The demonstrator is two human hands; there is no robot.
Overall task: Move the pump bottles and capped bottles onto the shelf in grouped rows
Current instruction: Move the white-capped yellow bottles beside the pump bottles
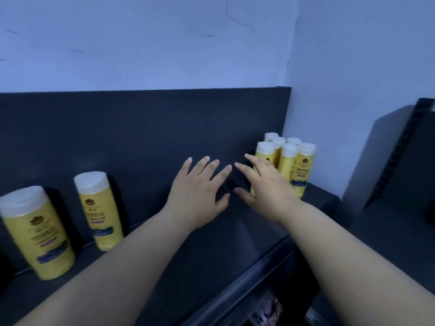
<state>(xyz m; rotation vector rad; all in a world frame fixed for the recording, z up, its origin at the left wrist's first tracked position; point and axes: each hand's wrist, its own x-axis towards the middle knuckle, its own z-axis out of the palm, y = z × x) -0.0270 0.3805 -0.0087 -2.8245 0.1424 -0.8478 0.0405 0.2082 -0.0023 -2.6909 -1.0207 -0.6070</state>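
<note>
Several yellow capped bottles with white caps stand bunched together [303, 165] at the right end of the dark shelf [211, 250], against its back panel. Two more yellow capped bottles stand apart at the left: one near the back [100, 210], a larger-looking one nearer me [38, 234]. My left hand [196, 195] hovers over the middle of the shelf, fingers spread, holding nothing. My right hand [264, 188] is beside it, open, its fingers in front of the bunched bottles' left side; whether it touches them I cannot tell. No pump bottles are visible.
The shelf's dark back panel [141, 128] rises behind the bottles, with a pale wall above. A second dark shelf unit [400, 184] stands to the right. Below the shelf's front edge, some packaged goods [268, 309] show on a lower level.
</note>
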